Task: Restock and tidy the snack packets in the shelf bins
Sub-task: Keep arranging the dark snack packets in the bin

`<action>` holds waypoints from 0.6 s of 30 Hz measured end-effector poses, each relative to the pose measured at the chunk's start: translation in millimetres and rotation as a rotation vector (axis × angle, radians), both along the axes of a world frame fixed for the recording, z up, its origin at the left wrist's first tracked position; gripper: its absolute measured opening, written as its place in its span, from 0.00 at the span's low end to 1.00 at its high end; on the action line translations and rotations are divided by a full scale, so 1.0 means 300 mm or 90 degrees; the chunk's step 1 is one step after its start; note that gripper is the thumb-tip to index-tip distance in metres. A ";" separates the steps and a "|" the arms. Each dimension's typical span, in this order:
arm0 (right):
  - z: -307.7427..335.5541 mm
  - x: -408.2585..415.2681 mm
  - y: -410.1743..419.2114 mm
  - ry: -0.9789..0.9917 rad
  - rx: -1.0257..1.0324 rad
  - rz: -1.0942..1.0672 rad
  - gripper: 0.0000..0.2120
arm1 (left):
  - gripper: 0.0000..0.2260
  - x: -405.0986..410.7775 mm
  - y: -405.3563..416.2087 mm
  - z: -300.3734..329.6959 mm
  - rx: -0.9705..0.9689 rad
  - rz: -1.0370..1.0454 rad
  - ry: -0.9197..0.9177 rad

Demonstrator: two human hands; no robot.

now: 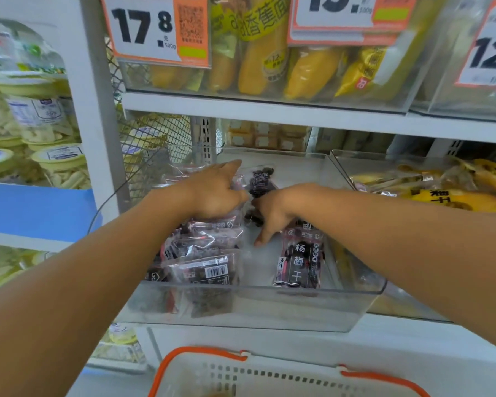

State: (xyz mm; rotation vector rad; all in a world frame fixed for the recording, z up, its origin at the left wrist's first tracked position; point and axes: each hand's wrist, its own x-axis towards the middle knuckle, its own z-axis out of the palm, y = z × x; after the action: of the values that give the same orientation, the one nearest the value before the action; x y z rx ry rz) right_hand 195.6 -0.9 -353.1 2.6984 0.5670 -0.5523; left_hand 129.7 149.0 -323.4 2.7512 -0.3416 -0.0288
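In the clear plastic bin (298, 308), left hand (215, 193) flat on glossy packets (204, 253), right hand (272, 213) grip unclear.

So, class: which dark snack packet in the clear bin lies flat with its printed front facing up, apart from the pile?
The lone packet at the bin's right, below the right hand; the others are piled at the left.

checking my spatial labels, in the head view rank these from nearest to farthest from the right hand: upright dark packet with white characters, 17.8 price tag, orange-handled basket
From the right hand:
1. Upright dark packet, just below the hand at the right side of the clear bin.
2. Orange-handled basket, at the bottom of the view, outside the bin.
3. 17.8 price tag, top left on the upper shelf.
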 end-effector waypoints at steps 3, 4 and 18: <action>0.014 -0.012 0.015 -0.063 -0.023 0.039 0.39 | 0.34 0.010 -0.059 0.052 -0.092 0.010 -0.016; 0.019 -0.013 0.017 -0.070 -0.041 0.038 0.35 | 0.33 0.017 -0.076 0.060 -0.096 0.005 -0.039; 0.151 0.013 -0.149 -0.071 0.272 -0.199 0.04 | 0.26 0.109 -0.039 -0.043 0.120 -0.044 -0.040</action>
State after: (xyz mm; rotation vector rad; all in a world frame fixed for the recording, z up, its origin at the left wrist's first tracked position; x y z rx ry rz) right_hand 199.6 -45.6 -307.8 3.2304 0.2533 -0.3849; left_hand 162.5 137.4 -336.3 2.9303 -0.4735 0.0091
